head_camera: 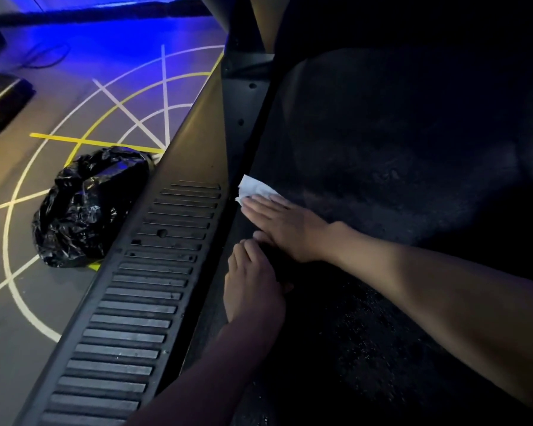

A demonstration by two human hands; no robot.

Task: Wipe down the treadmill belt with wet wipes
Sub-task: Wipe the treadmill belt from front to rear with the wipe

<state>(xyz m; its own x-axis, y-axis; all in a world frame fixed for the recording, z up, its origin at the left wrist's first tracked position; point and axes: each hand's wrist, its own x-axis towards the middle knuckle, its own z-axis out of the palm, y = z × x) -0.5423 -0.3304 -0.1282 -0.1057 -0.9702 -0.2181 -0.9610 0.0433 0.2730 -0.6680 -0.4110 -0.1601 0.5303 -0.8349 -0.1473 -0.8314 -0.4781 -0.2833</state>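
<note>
The dark treadmill belt (382, 167) fills the right half of the head view, dim and speckled. A white wet wipe (254, 187) lies at the belt's left edge, partly under the fingers of my right hand (285, 227), which presses flat on it with fingers stretched out. My left hand (253, 287) rests just below it on the belt's edge, fingers curled near the right hand's thumb. What, if anything, the left hand holds is lost in shadow.
The ribbed black side rail (154, 296) runs diagonally along the belt's left side. A crumpled black plastic bag (86, 207) sits on the floor beside the rail. White and yellow lines (126, 115) mark the grey floor. Dark equipment (0, 103) stands far left.
</note>
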